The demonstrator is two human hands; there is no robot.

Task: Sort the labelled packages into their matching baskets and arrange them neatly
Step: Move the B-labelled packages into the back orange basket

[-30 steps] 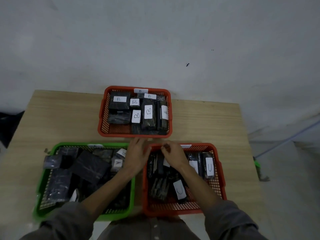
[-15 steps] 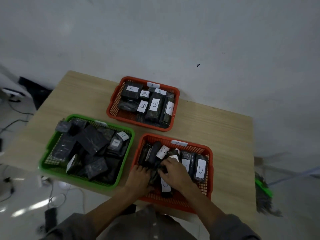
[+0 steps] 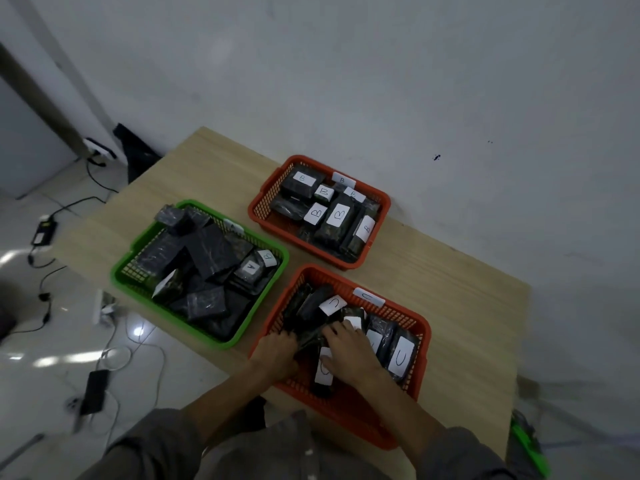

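Looking down from the head camera, I saw both hands inside the near red basket (image 3: pixel 420 344) marked C, at the front of the bench (image 3: pixel 460 289); my left hand (image 3: pixel 275 353) lay at the basket's left wall with its fingers curled onto the dark packages there, though I could not tell whether that grip was clamped on one; my right hand (image 3: pixel 348 351) lay on the pile with fingers spread and fairly straight, pressing down, its thumb beside a C-labelled package (image 3: pixel 323 374); another C package (image 3: pixel 401 356) stood against the right wall; the far red basket (image 3: pixel 379 202) held packages labelled B in tidy rows; the green basket (image 3: pixel 130 271) to the left held a loose heap of dark packages, one labelled B (image 3: pixel 268 258) near its right corner.
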